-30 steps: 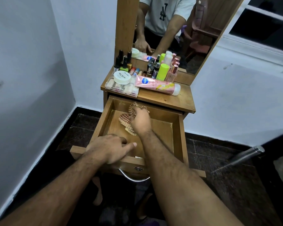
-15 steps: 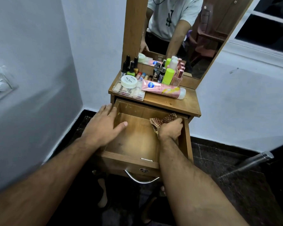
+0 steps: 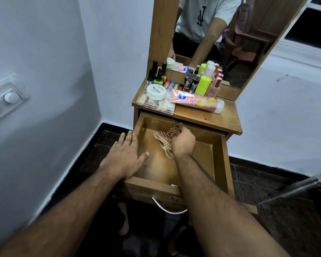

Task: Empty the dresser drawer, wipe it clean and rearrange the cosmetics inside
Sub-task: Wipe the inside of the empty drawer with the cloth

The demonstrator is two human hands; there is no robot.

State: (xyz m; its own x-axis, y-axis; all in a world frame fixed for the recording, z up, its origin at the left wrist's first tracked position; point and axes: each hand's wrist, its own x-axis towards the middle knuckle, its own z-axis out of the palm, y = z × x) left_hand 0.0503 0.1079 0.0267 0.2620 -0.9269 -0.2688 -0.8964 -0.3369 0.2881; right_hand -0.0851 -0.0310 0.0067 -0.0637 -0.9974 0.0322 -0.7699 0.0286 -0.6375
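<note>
Head view: my right hand (image 3: 183, 143) reaches into the pulled-out wooden dresser drawer (image 3: 223, 164), fingers curled round a bunched red-and-cream checked cloth (image 3: 165, 139) that lies against the drawer floor near the back wall. My left hand (image 3: 125, 154) rests flat on the drawer's left side wall, fingers straight and together, thumb stretched over the inside, holding nothing. The drawer floor shows bare wood around the cloth. On the wooden dresser top (image 3: 211, 117) above stand the cosmetics: a pink squeeze tube with a white cap (image 3: 196, 102) lying on its side, a round white nail-polish jar (image 3: 156, 92) sitting on a clear plastic organiser box (image 3: 156, 105), a lime-green cylindrical bottle (image 3: 202, 85), and a row of small dark-capped bottles (image 3: 157, 75) at the back, against the wood-framed mirror (image 3: 230, 43)
</note>
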